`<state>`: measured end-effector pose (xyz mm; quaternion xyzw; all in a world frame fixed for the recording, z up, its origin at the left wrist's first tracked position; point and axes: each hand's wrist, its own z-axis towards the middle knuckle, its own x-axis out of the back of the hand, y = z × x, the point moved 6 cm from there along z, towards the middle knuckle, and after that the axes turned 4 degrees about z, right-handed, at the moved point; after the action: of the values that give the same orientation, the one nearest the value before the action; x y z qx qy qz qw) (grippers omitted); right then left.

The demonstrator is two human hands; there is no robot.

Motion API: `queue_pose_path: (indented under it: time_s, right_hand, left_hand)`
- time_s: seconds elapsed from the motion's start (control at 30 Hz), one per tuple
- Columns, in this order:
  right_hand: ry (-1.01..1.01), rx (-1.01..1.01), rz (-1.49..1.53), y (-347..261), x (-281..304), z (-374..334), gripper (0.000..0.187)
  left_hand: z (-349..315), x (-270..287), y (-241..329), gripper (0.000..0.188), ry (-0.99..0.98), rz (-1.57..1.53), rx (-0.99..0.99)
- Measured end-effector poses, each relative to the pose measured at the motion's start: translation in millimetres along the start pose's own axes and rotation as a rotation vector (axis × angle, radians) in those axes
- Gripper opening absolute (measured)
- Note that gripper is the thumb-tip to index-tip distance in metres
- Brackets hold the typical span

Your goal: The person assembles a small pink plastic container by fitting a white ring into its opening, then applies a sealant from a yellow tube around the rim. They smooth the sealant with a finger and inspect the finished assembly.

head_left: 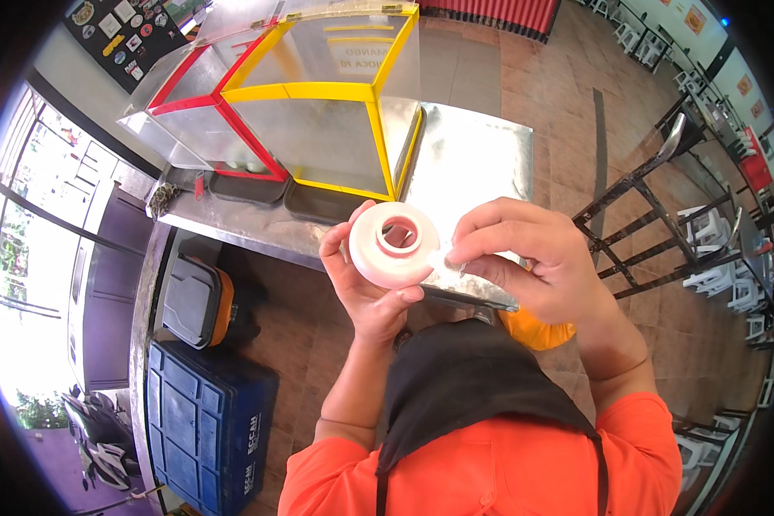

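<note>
My left hand (371, 305) is wrapped round a pale pink, round thing with a raised ring about a central hole (371, 262). It looks like a roll of tape or a wide-necked container; I cannot tell which. Fingers hold its left side, and the thumb lies along its lower edge. Close by on the right, my right hand (537, 258) pinches a small white, crumpled piece (443, 260) at the pink thing's rim. Whether that piece is joined to the rim is unclear. Both hands are raised above the front edge of a metal-topped counter (482, 159).
A clear display case (314, 142) with red and yellow frames stands on the counter, dark trays (322, 205) at its foot. Below left are a blue crate (202, 421) and a grey-and-orange box (196, 297). A metal rack (649, 206) stands to the right, near white stools (709, 228).
</note>
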<state>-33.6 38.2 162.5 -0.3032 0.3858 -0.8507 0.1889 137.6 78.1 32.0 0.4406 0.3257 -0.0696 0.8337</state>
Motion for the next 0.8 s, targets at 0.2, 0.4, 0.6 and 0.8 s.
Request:
queue_pose_path:
  time_s: [0.2, 0.4, 0.6, 0.8]
  right_hand:
    - [0.017, 0.151, -0.203, -5.2, -2.6, -0.4, 0.021]
    - [0.042, 0.088, -0.238, -0.9, -6.0, -5.5, 0.024]
    - [-0.023, 0.053, -0.275, -9.6, -18.0, 3.3, 0.028]
    - [0.222, 0.112, -0.053, -28.9, -0.1, 10.4, 0.024]
  left_hand:
    - [-1.4, 1.0, 1.9, 0.11, -0.065, 0.152, -0.086]
    - [-5.5, 0.9, 2.8, 0.102, -0.121, 0.412, -0.245]
    - [-11.5, 4.8, -4.7, 0.097, -0.2, 0.656, -0.374]
    - [-10.7, -0.9, -19.8, 0.094, -0.103, 0.377, -0.143]
